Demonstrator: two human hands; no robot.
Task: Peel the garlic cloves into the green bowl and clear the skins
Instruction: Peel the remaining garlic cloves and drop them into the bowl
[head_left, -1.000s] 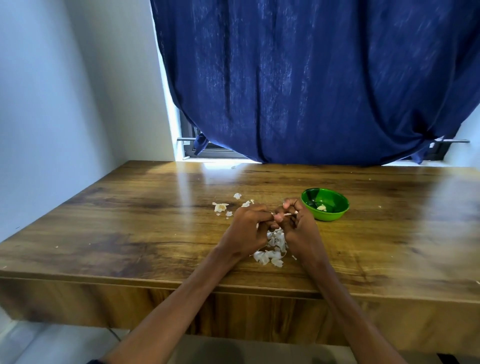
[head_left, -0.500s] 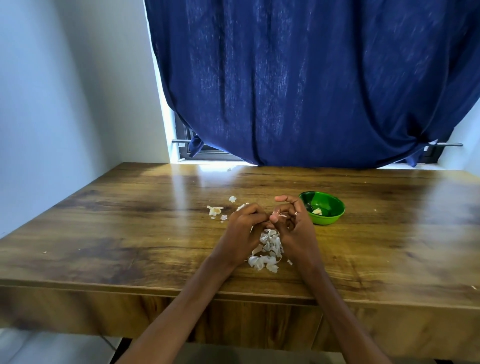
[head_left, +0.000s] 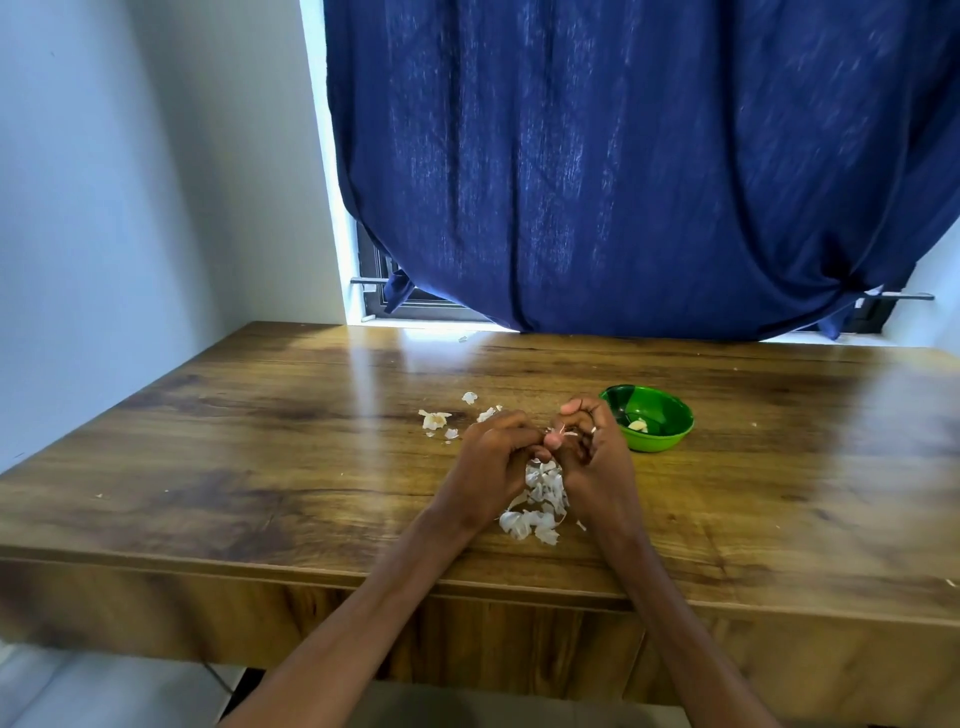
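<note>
Right now both of your hands meet above the near middle of the wooden table (head_left: 260, 467), left hand (head_left: 491, 460) and right hand (head_left: 592, 457) with fingers curled inward toward each other, pinching a garlic clove (head_left: 560, 432) between the fingertips; only a sliver of it and a wisp of skin shows, so how much peel remains cannot be told. Judge the clove as light, small and firm, but likely slick once bared, so hold it by its fatter body with 1 hand and pick at the skin from a tip or the root end with the nail of the other. The skin reads as papery, brittle and nearly weightless; it will tear in flakes and drift, so pull short strips and keep them low. Directly under your hands lies the main pile of skins (head_left: 537, 512), white and curled, close to the table's near edge. A smaller scatter of skins (head_left: 435, 419) sits further out to the left, well apart from the pile. The green bowl (head_left: 670, 439) stands just beside your right hand, on its far right side, upright, holding what looks like 1 peeled clove (head_left: 639, 425) on its floor; a dark mark beside that clove cannot be identified. A blue curtain (head_left: 623, 156) hangs behind the table.
</note>
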